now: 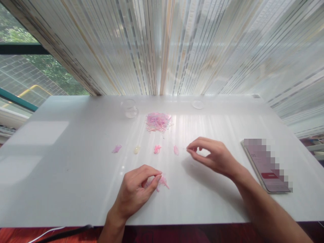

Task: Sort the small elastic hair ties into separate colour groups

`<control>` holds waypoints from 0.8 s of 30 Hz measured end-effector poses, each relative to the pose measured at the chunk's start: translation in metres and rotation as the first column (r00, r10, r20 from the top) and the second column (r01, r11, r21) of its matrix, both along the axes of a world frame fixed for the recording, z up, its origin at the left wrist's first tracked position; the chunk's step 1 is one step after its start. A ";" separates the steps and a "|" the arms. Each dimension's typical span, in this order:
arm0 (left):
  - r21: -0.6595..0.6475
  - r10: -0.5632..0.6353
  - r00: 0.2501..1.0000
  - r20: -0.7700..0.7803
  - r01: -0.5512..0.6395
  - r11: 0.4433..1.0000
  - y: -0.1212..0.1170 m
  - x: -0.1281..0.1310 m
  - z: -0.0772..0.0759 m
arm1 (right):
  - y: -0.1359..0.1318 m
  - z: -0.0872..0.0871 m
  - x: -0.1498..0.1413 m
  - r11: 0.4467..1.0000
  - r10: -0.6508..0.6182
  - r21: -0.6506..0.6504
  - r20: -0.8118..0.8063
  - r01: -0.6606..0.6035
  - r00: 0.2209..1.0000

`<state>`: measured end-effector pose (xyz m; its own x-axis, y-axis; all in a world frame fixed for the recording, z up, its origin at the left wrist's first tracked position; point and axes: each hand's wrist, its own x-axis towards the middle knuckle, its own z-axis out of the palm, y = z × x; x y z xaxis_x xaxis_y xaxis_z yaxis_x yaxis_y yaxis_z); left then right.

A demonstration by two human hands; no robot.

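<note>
My left hand is closed in a pinch just over a small loose heap of pink and lilac loops, partly covering it. Whatever is between its fingertips is too small to make out. To the right of a row of little clusters, my right hand also pinches thumb and finger together, with a faint, nearly clear bit at the tips. The row runs from a purple cluster through a yellow one and a bright pink one to a pale pink one. Behind it lies a larger pile of thin pastel loops.
A clear round container stands at the back left of the white table, and a clear flat disc lies at the back right. A phone, partly blurred out, rests beside my right forearm. Striped curtains hang behind the table.
</note>
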<state>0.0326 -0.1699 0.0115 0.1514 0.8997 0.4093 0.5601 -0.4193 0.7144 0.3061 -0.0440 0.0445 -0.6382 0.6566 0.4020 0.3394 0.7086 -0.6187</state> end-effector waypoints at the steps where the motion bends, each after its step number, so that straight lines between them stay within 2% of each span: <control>1: 0.002 -0.001 1.000 0.000 0.001 1.000 0.000 0.000 0.000 | 0.007 0.004 0.009 0.997 -0.063 -0.031 0.022 0.064 0.998; 5: 0.001 0.006 1.000 0.002 -0.006 1.000 -0.001 0.000 -0.002 | 0.028 0.013 0.037 0.943 -0.217 -0.217 0.178 0.254 0.960; 8: 0.001 0.015 1.000 0.001 -0.015 1.000 -0.001 0.000 -0.002 | 0.033 0.013 0.043 0.888 -0.196 -0.351 0.296 0.297 0.935; 12: -0.004 0.023 1.000 0.001 -0.023 1.000 -0.002 -0.001 -0.003 | 0.033 0.010 0.041 0.836 -0.130 -0.458 0.370 0.303 0.920; 15: -0.005 0.023 1.000 -0.002 -0.023 1.000 -0.002 -0.001 -0.003 | 0.033 0.009 0.039 0.819 -0.103 -0.488 0.392 0.301 0.914; 24: -0.029 0.024 1.000 -0.013 -0.024 0.999 -0.002 -0.001 -0.003 | 0.032 0.008 0.039 0.825 -0.098 -0.473 0.417 0.308 0.904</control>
